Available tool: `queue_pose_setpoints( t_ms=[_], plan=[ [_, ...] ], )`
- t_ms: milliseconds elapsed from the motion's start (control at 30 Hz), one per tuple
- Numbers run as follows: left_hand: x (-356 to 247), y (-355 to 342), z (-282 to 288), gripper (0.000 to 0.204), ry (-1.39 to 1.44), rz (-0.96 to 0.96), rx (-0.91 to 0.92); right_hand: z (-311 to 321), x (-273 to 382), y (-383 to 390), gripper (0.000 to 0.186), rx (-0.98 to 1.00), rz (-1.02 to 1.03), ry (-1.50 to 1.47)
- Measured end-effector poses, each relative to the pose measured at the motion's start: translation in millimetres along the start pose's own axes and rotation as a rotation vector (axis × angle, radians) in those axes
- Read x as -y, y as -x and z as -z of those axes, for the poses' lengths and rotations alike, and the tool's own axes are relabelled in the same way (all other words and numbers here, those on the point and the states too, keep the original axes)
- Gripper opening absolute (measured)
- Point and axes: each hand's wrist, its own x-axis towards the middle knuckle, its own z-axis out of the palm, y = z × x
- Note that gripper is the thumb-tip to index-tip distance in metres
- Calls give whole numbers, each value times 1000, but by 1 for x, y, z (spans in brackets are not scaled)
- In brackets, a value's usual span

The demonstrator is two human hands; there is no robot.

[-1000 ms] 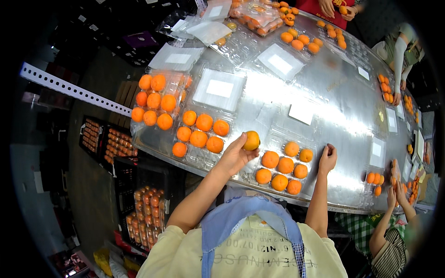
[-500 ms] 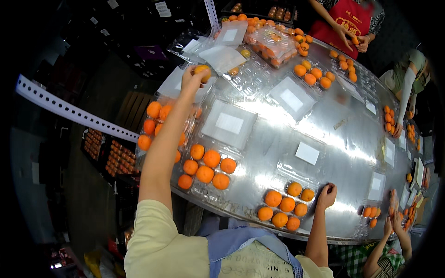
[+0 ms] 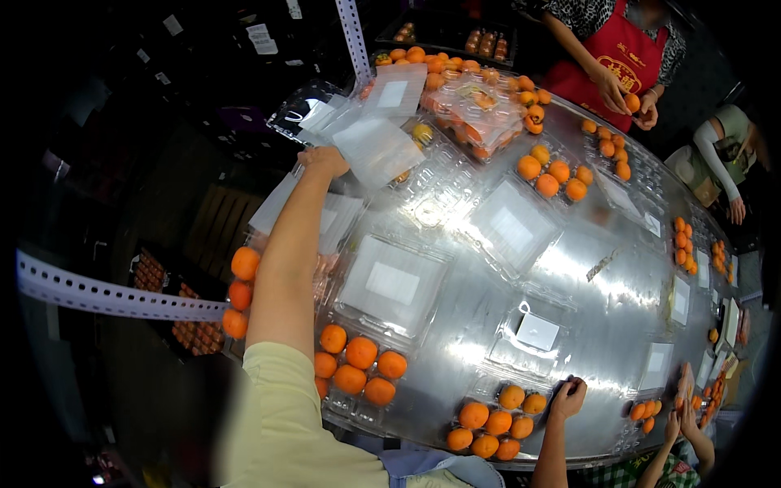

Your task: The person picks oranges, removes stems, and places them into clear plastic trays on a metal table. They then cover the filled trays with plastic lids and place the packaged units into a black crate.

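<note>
My left hand (image 3: 324, 160) is stretched far out to the table's left back, its fingers closed at the corner of a clear plastic box with a white label (image 3: 376, 149). No orange shows in that hand. My left forearm crosses over a tray of oranges (image 3: 244, 293) at the table's left edge. My right hand (image 3: 569, 397) rests near the front edge, fingers curled on the right side of a clear tray holding several oranges (image 3: 495, 419). Another filled tray (image 3: 358, 370) lies between my arms.
Several clear boxes, some without fruit (image 3: 394, 281), cover the shiny metal table (image 3: 594, 325). A person in a red apron (image 3: 626, 57) holds an orange at the back. A sleeved arm (image 3: 716, 154) and other hands (image 3: 687, 407) work on the right. A perforated white rail (image 3: 106, 297) runs on the left.
My left hand carried an orange from the front tray to the far left back; the orange no longer shows in it. My right hand has stayed at the front tray.
</note>
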Motion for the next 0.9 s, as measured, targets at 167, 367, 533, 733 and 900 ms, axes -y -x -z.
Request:
queue_pose_setpoints(
  t_ms=[167, 367, 533, 733, 900],
  plan=[
    [1, -34, -15, 42, 162, -155, 387, 2, 7, -3, 9, 33, -3, 106],
    [-3, -40, -14, 31, 926, -134, 345, -3, -12, -1, 10, 11, 39, 66],
    [-11, -41, -28, 27, 1317, 15, 182, -4, -10, -1, 10, 14, 55, 71],
    [-8, -60, -52, 36, 1379, 199, 103, -1, -1, -1, 12, 34, 16, 97],
    [-14, -72, -70, 36, 1383, 284, -40, 2, 8, -1, 13, 66, 8, 73]
  ],
)
